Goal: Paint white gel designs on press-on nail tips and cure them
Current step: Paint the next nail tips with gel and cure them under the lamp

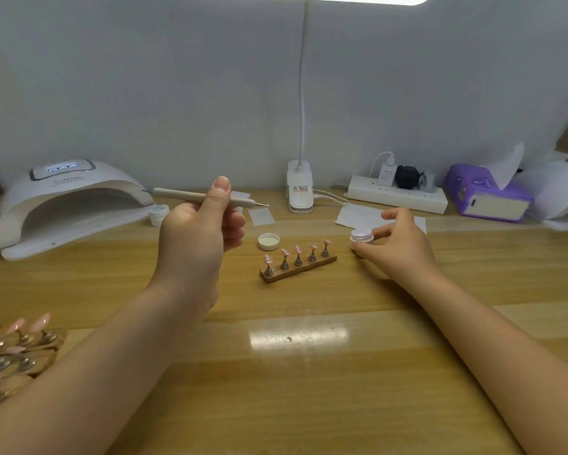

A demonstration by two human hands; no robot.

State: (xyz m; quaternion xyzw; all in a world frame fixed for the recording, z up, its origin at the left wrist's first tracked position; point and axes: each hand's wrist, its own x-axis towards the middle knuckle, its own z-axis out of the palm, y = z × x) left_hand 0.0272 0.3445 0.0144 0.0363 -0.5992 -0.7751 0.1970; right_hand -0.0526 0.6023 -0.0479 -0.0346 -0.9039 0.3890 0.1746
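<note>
My left hand (pixel 199 224) is raised over the table and grips a white dotting pen (pixel 177 194), held level with its metal tip pointing right. On the table to the right, my right hand (pixel 397 239) pinches a small open white gel jar (pixel 361 237). The jar's white lid (pixel 269 241) lies upside down nearby. Between my hands stands a wooden holder (pixel 297 269) with several pink nail tips on metal stands; some tips show white dots. A white curing lamp (pixel 69 205) sits at the back left, its display lit.
More wooden holders with pink tips (pixel 16 343) lie at the left edge. A second small jar (pixel 158 213) sits by the lamp. At the back are a clip desk lamp (pixel 299 188), a power strip (pixel 397 195), a purple tissue pack (pixel 486 195) and paper squares (pixel 261 216).
</note>
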